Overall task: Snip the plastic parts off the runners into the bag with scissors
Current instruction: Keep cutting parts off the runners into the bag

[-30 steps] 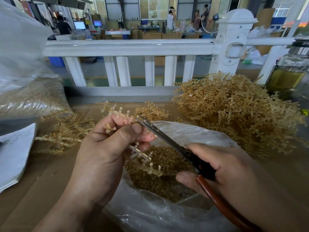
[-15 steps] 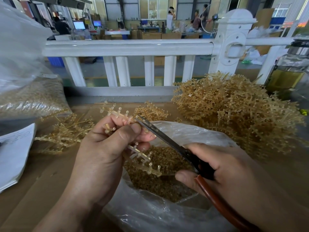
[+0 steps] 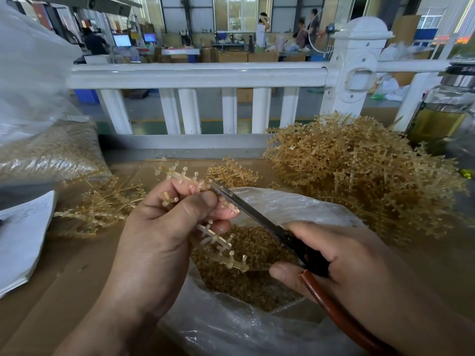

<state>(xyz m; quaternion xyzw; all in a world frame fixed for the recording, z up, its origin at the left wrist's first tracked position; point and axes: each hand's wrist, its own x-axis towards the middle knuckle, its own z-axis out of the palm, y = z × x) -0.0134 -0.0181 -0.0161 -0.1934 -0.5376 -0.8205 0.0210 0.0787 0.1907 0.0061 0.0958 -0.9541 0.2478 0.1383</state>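
One runner [image 3: 217,240] sits pinched in the left hand [image 3: 164,237] above the bag [image 3: 295,209]; the right hand [image 3: 347,258] grips scissors [image 3: 257,217] touching it.

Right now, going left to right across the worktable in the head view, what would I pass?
Sheets of paper → small pile of runners → left hand, gripping a runner → scissors → right hand, holding the scissors.

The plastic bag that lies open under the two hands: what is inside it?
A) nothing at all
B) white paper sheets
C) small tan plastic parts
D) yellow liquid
C: the bag lies open below the scissors, and a heap of small tan plastic parts shows inside it.
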